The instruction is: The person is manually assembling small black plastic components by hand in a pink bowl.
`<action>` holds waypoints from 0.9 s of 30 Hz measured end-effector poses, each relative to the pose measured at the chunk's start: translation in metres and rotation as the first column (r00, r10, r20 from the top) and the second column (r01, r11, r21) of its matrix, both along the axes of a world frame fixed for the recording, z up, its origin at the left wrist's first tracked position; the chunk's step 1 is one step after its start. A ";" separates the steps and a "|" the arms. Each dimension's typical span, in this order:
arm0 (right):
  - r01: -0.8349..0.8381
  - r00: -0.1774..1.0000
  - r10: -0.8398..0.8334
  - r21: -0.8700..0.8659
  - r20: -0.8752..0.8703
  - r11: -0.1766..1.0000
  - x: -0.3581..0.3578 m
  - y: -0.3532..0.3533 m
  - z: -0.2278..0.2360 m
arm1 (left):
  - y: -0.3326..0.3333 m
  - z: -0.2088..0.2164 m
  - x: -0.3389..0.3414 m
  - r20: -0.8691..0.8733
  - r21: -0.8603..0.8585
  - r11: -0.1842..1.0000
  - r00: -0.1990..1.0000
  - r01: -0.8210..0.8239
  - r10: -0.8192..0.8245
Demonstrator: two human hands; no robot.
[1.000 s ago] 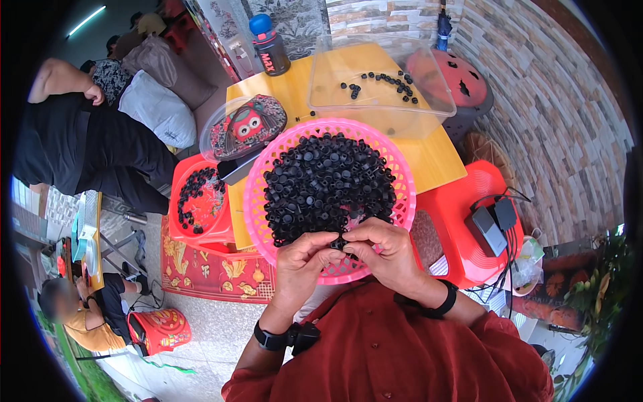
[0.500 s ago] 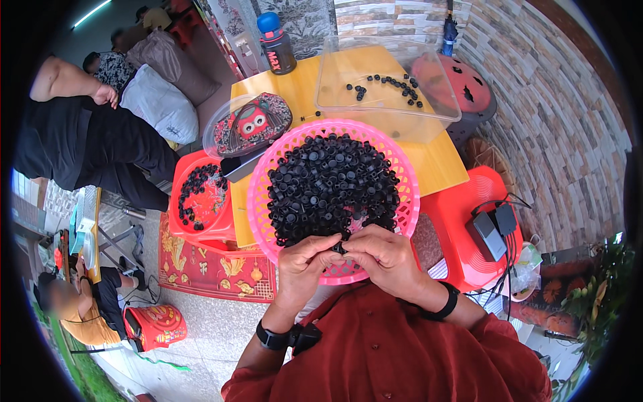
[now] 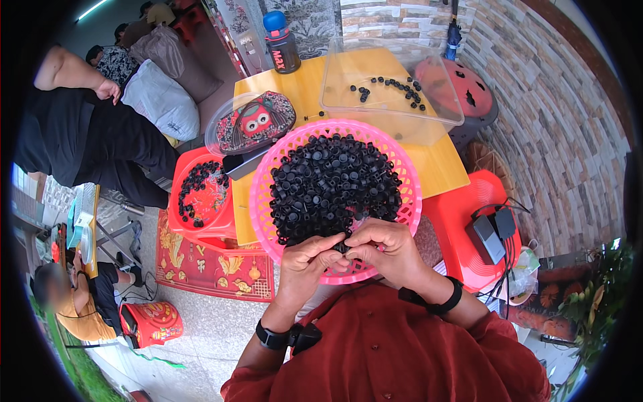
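A stone-brick wall [image 3: 536, 114] was seen along the right of the scene, with a speckled floor [image 3: 201, 328] at the lower left, where a red patterned mat [image 3: 207, 264] was laid. A yellow table [image 3: 315, 87] was placed ahead of the person, and a red plastic stool [image 3: 469, 214] bearing small black boxes and cables [image 3: 492, 231] was set to its right. At the far left a person in black [image 3: 80, 141] was seated, and another person in an orange top [image 3: 74, 308] was found at the near left. A clear plastic tub [image 3: 392, 87], holding a scatter of small black caps, was set on the far part of the table, with a dark bottle with a blue cap [image 3: 281, 41] beyond it. A round pink basket [image 3: 268, 201], heaped with small black plastic caps [image 3: 331, 187], was set on the near edge of the table; a red tray [image 3: 201, 197] with more caps lay to its left, and a lidded container with a red cartoon face [image 3: 254, 122] lay just beyond. Over the basket's near rim, the left hand [image 3: 308, 261] and the right hand [image 3: 388, 251] were brought together, their fingertips closed upon one black cap [image 3: 343, 247] pinched between them.
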State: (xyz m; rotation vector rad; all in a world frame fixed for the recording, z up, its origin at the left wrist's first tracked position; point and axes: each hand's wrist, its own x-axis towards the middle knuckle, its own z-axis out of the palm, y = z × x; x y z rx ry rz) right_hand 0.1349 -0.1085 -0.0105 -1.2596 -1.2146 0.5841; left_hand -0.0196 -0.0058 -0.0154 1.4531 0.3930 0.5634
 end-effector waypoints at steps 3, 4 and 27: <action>-0.087 0.932 0.026 -0.154 -0.362 0.984 0.000 0.002 0.000 | 0.001 0.000 0.000 -0.004 -0.022 1.000 1.000 0.002 -0.002; -0.105 0.917 0.036 -0.154 -0.397 0.982 0.001 0.003 -0.002 | 0.002 0.001 -0.001 -0.027 -0.013 1.000 1.000 0.006 -0.006; 0.155 0.952 -0.158 0.031 0.264 0.987 -0.014 0.001 0.023 | 0.013 -0.013 -0.003 0.153 -0.364 0.925 0.987 0.108 -0.055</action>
